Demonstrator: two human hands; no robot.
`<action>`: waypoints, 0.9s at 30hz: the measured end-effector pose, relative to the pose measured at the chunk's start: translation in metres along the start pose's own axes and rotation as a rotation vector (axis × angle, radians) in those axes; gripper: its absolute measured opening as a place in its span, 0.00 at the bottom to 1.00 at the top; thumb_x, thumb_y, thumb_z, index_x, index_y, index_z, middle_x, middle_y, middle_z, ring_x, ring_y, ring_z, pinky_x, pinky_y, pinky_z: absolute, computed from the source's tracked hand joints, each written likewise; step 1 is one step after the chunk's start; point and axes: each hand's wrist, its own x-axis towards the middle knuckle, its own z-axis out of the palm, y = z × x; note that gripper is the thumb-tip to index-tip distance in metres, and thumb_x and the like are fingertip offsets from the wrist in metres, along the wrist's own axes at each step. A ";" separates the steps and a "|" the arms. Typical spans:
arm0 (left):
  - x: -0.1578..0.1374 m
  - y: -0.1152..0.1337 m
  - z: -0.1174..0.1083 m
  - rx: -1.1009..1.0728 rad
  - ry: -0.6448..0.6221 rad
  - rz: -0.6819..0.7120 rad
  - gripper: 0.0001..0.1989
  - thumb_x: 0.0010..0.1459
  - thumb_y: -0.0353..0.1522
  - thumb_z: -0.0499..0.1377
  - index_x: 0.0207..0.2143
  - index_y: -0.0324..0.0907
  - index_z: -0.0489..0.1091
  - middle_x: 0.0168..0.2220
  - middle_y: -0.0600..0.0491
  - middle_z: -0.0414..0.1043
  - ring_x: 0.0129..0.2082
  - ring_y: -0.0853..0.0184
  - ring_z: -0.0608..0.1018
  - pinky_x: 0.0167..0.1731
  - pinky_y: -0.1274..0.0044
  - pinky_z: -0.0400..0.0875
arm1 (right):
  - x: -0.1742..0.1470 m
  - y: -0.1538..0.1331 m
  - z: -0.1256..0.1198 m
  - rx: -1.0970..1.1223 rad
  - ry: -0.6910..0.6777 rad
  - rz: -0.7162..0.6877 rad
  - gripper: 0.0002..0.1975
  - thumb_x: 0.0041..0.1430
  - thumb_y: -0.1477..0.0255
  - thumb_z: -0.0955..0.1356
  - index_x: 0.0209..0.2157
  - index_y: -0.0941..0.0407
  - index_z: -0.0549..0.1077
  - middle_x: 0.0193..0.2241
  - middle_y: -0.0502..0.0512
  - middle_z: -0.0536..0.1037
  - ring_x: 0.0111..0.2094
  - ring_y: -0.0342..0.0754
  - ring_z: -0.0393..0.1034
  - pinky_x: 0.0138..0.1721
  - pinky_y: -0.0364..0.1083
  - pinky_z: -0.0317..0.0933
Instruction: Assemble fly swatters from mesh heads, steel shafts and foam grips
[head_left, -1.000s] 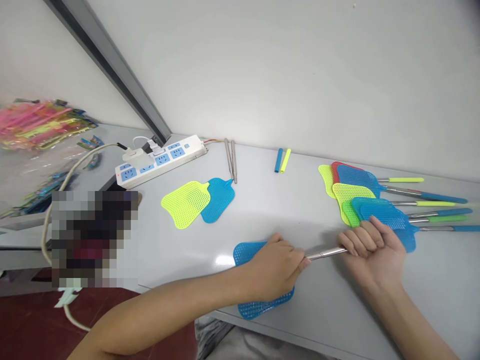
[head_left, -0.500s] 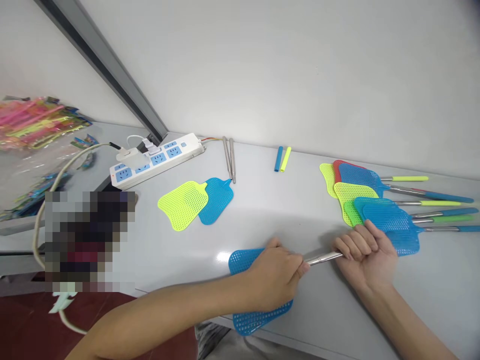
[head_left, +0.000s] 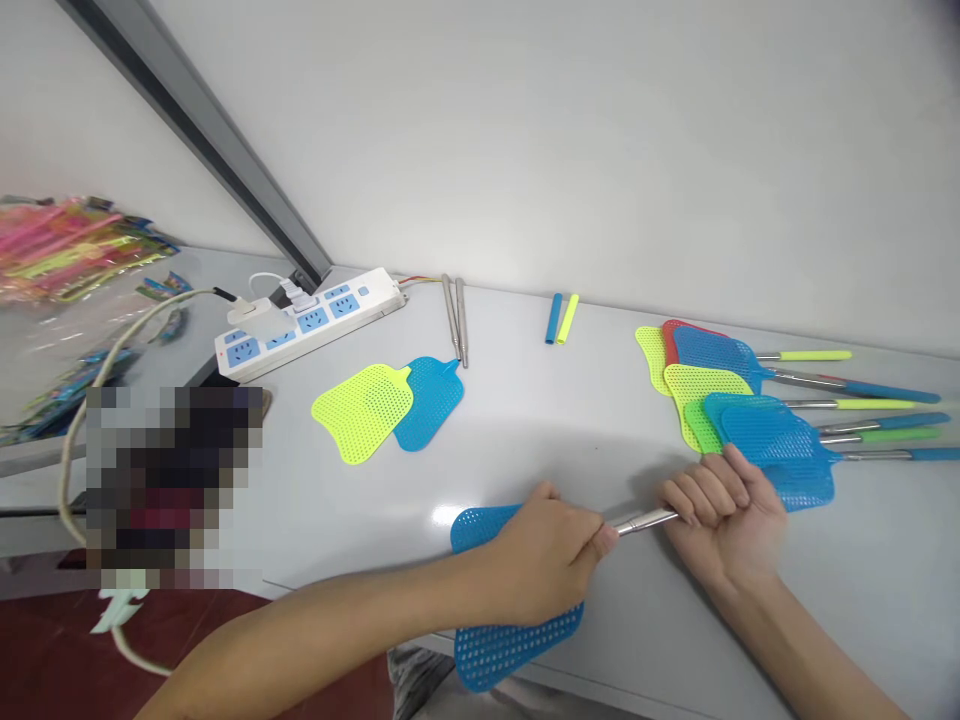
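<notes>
A blue fly swatter (head_left: 517, 640) is held between both hands near the table's front edge. My left hand (head_left: 551, 560) is closed around its neck, where the perforated head meets the metal rod (head_left: 646, 521), and covers much of the head. My right hand (head_left: 724, 505) wraps around the far end of the rod; whatever grip sits there is hidden in the fist. Beyond my left hand lie a yellow swatter head (head_left: 364, 412) and a blue swatter head (head_left: 431, 405), partly overlapping. Two metal rods (head_left: 455, 320) rest behind them. A blue tube (head_left: 553, 320) and a yellow tube (head_left: 568, 320) lie side by side.
Several swatters with handles, blue (head_left: 780, 435), yellow and green, lie stacked at the right. A white power strip (head_left: 315, 325) with plugs and a cable stands at the left. Bagged colourful goods (head_left: 75, 250) are at the far left, behind a grey post (head_left: 202, 140). A wall closes the back.
The swatter's blue head has tilted slightly, its near edge reaching lower. Both hands keep their hold, and the whole view has shifted a little.
</notes>
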 end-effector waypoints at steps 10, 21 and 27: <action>-0.002 0.004 -0.006 -0.012 -0.034 -0.007 0.18 0.61 0.31 0.37 0.18 0.40 0.49 0.14 0.60 0.53 0.15 0.76 0.57 0.31 0.76 0.58 | -0.005 0.012 0.001 0.008 0.010 0.023 0.21 0.54 0.72 0.60 0.14 0.55 0.43 0.10 0.41 0.38 0.11 0.39 0.33 0.12 0.41 0.46; -0.003 0.007 -0.009 -0.057 -0.072 -0.040 0.18 0.61 0.33 0.37 0.18 0.40 0.49 0.15 0.57 0.56 0.23 0.71 0.65 0.30 0.77 0.56 | -0.010 0.019 0.004 0.021 0.022 0.057 0.21 0.55 0.71 0.59 0.13 0.55 0.43 0.10 0.41 0.38 0.11 0.39 0.32 0.11 0.41 0.45; -0.005 0.007 -0.007 -0.131 -0.065 -0.067 0.19 0.61 0.34 0.38 0.17 0.39 0.50 0.16 0.56 0.57 0.25 0.71 0.66 0.27 0.78 0.57 | -0.011 0.023 0.002 0.020 0.011 0.075 0.22 0.56 0.70 0.59 0.13 0.55 0.44 0.10 0.41 0.38 0.11 0.38 0.33 0.11 0.41 0.43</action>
